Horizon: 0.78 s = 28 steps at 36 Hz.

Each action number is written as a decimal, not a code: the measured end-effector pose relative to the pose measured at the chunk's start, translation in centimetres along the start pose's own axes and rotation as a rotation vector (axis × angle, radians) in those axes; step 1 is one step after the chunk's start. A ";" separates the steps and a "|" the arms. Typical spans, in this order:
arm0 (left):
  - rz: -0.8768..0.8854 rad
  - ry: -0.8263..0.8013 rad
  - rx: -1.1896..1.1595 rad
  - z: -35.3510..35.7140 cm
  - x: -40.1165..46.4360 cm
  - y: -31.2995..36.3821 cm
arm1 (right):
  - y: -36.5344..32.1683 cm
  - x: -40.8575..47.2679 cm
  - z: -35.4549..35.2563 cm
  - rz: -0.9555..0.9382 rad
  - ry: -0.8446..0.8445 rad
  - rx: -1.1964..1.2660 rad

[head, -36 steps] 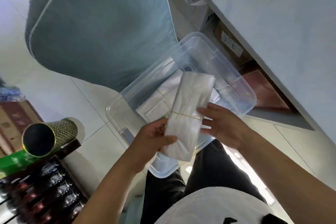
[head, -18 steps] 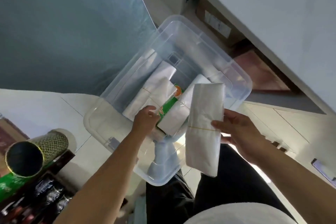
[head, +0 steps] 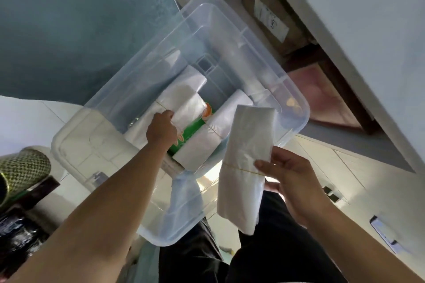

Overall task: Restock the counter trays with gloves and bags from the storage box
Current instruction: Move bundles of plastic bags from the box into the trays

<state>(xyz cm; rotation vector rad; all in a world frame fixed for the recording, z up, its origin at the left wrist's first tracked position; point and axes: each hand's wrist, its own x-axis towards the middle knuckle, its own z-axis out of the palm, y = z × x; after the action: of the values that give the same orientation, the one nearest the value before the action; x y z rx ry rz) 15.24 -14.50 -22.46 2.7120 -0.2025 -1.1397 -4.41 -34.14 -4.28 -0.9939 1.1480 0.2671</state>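
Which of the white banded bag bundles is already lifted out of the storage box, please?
The bundle gripped by the right hand, held above the box's near edge; the other bundles lie inside.

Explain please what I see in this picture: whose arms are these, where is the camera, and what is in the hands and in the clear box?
There is no machine here. A person wears a wide-angle camera on the head, so the single picture looks down along that person's own two arms.

The right hand holds a white bundle of bags, tied with a thin rubber band, above the near edge of the clear storage box. The grip is a pinch at the band.

The left hand reaches down into the box and rests on another white bundle; whether it grips it I cannot tell. Beside it in the box lie a green packet and one more white bundle.

The box stands on a pale tiled floor, next to a blue-grey cushion.
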 end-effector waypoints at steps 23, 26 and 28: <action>0.112 -0.248 -1.537 -20.0 -25.6 2.4 | -15.6 -10.7 10.6 -0.217 -0.473 -0.350; 0.192 -0.312 -1.540 -21.2 -27.6 1.3 | -14.4 -12.3 12.1 -0.294 -0.338 -0.368; 0.217 -0.328 -1.514 -21.6 -28.5 0.4 | -13.3 -13.6 12.8 -0.322 -0.276 -0.334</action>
<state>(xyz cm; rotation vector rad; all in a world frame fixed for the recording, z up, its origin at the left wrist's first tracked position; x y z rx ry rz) 10.93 -6.51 12.12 1.1496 0.2441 -0.9845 6.38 -27.82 14.93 -1.3714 0.6907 0.3306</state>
